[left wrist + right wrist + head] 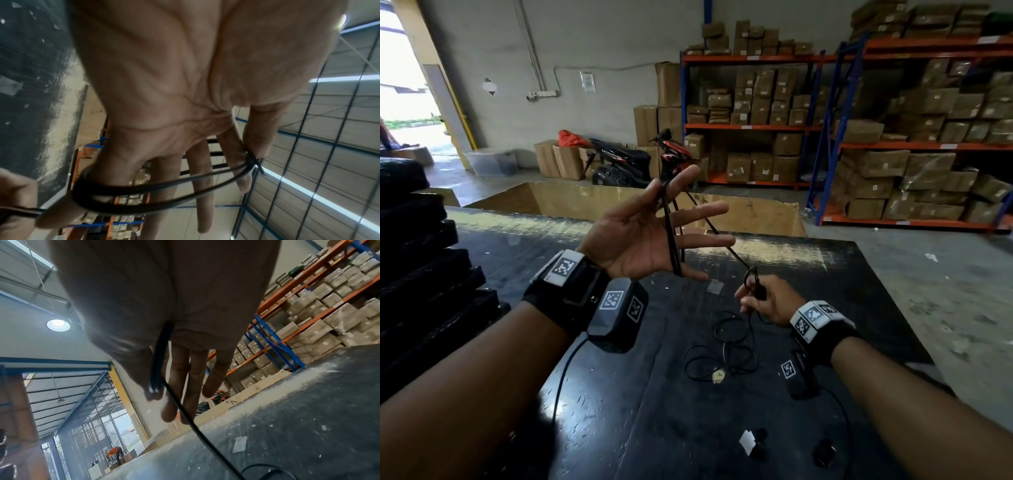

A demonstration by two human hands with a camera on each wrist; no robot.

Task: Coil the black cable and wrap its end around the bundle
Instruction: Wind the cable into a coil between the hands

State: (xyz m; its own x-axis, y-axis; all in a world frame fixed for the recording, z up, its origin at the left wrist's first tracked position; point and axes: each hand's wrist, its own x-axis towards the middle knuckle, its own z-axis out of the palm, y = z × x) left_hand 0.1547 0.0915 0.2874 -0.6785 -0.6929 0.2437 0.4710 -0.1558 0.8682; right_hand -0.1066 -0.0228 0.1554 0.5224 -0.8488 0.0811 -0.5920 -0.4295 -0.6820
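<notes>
Coiling's underway. Left hand [650, 233] is held up palm-open, fingers spread, with black cable [673, 236] loops strung from thumb crotch to pinky, long axis roughly 12-to-6. Right hand [763, 301] sits at about 4 o'clock from it, fingers pinching the strand. The slack [722, 356] lies on the desk [842, 294] toward 6, so I'd guess the right hand feeds the next loop.
</notes>
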